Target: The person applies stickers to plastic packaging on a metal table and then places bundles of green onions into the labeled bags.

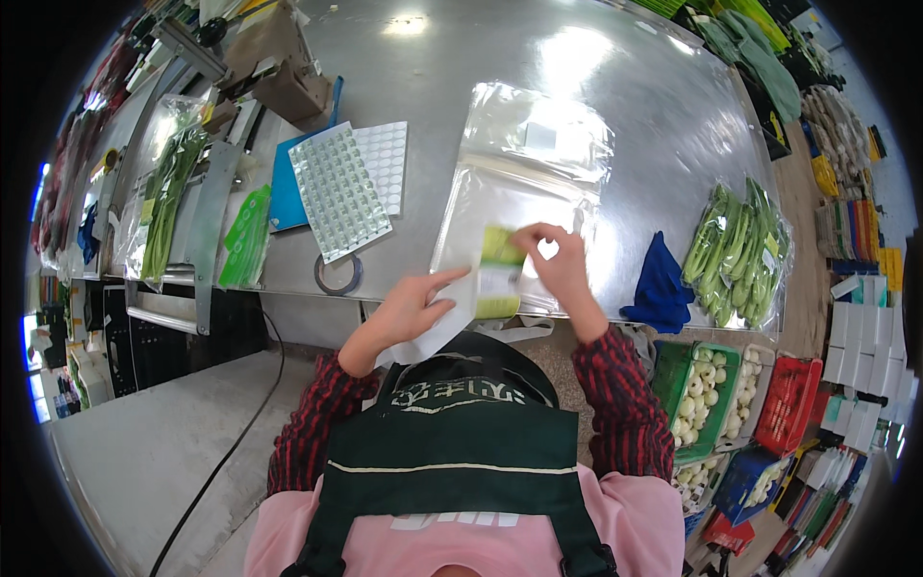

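Note:
My left hand grips a white paper strip in front of my apron, thumb and index finger apart along it. Beside the strip is a green-and-white label strip; whether the two are one piece I cannot tell. Fingers pinched, my right hand meets the upper edge of a green label, slightly blurred by motion. Under both hands, clear plastic bags lie flat in a stack on the metal table.
Left of the bags lie sticker sheets, a tape roll and green tags. A sealing machine stands behind, near bagged greens. To the right are a blue cloth, bagged green vegetables and crates of onions.

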Demonstrator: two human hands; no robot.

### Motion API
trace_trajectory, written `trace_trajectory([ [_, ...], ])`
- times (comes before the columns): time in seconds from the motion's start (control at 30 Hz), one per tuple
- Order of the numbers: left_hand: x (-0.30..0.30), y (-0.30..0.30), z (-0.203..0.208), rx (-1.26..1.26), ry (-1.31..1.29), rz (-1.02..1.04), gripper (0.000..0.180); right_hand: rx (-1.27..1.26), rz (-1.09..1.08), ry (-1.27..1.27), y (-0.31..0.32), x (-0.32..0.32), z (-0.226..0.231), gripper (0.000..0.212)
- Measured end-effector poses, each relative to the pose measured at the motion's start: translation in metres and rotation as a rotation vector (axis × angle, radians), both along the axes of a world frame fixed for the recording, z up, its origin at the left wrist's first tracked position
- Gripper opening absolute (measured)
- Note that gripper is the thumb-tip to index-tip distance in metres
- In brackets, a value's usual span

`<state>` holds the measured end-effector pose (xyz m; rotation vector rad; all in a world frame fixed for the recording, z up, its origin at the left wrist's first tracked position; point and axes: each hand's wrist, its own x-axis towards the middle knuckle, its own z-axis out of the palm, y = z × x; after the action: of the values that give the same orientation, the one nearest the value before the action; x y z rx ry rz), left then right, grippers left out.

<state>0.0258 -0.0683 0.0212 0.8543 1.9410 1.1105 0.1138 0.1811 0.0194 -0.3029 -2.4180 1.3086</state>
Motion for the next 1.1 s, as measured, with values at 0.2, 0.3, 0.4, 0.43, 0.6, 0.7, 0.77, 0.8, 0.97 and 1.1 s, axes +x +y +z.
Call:
trace_trajectory([
  [0.2,0.013,-0.016,-0.015,-0.084,-0.080,-0.107,0.012,0.473,-0.059,-0.361,0.030,-0.011,-0.074,0.076],
  [0.3,0.015,-0.036,-0.024,-0.073,-0.120,0.069,0.010,0.313,0.003,-0.385,0.046,0.011,-0.043,0.070],
  [0.4,0.016,-0.041,-0.026,-0.052,-0.102,0.093,0.009,0.392,0.169,-0.483,0.076,0.042,-0.056,0.048],
  [0.43,0.016,-0.041,-0.025,-0.037,-0.075,0.093,0.009,0.413,0.225,-0.509,0.078,0.045,-0.062,0.042],
  [0.6,0.017,-0.041,-0.036,0.106,-0.221,0.124,0.012,0.058,0.191,-0.485,0.096,0.043,-0.073,0.018],
  [0.7,0.015,-0.040,-0.036,0.086,-0.165,0.156,0.014,-0.156,0.170,-0.492,0.107,0.034,-0.060,0.012],
  [0.77,0.012,-0.038,-0.024,0.024,-0.110,0.121,0.015,-0.322,0.137,-0.555,0.116,0.023,-0.040,0.013],
  [0.8,0.010,-0.034,-0.015,0.005,-0.119,0.084,0.015,-0.359,0.104,-0.463,0.122,0.021,-0.039,0.014],
  [0.97,0.009,-0.029,-0.019,0.016,-0.189,0.072,0.014,-0.626,-0.318,0.124,0.154,0.020,-0.018,0.015],
  [1.1,-0.007,-0.039,-0.022,0.127,0.101,0.193,0.017,0.652,-0.487,-0.753,0.200,0.116,-0.044,0.057],
])
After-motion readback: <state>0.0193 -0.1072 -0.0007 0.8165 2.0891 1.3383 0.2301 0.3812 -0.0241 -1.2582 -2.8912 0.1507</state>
